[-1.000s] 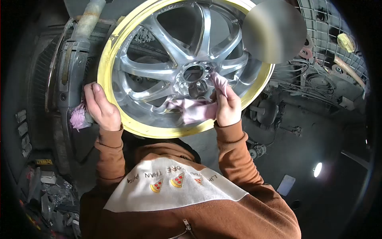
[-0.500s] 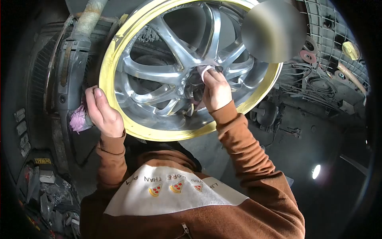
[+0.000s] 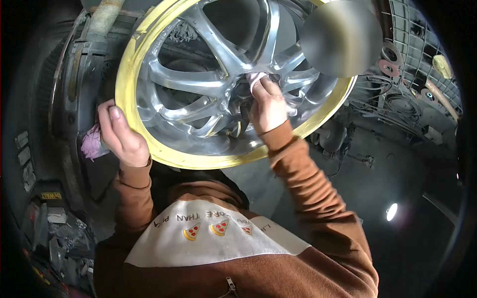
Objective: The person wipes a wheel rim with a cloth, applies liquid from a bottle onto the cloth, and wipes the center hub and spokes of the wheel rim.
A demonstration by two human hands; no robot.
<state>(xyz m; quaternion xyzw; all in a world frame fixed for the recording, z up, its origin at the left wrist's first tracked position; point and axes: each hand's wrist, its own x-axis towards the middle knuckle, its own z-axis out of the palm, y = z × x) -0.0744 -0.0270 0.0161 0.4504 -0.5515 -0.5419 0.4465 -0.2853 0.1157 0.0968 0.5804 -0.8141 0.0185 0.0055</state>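
A polished metal wheel rim (image 3: pixel 191 85) with yellow tape (image 3: pixel 130 107) round its outer edge fills the upper middle of the view. My left hand (image 3: pixel 120 133) grips the taped edge at the lower left, fingers closed on the outside. Against the wheel's centre hub, my right hand (image 3: pixel 268 102) presses a pale pink cloth (image 3: pixel 255 79) with its fingertips, which partly hide the hub holes. Another pink cloth (image 3: pixel 91 142) is bunched just left of my left hand.
A grey machine with a pipe (image 3: pixel 105 19) stands at the left. Wire mesh (image 3: pixel 415 37), coiled cables (image 3: pixel 400 107) and round discs (image 3: pixel 391 53) are at the upper right. Boxes and clutter (image 3: pixel 59 243) lie at the lower left. A bright lamp spot (image 3: pixel 392 212) shows at the right.
My right hand has moved up from the wheel's lower part to the hub, gathering the cloth against it. My left hand stays on the edge. The wheel has shifted slightly in view.
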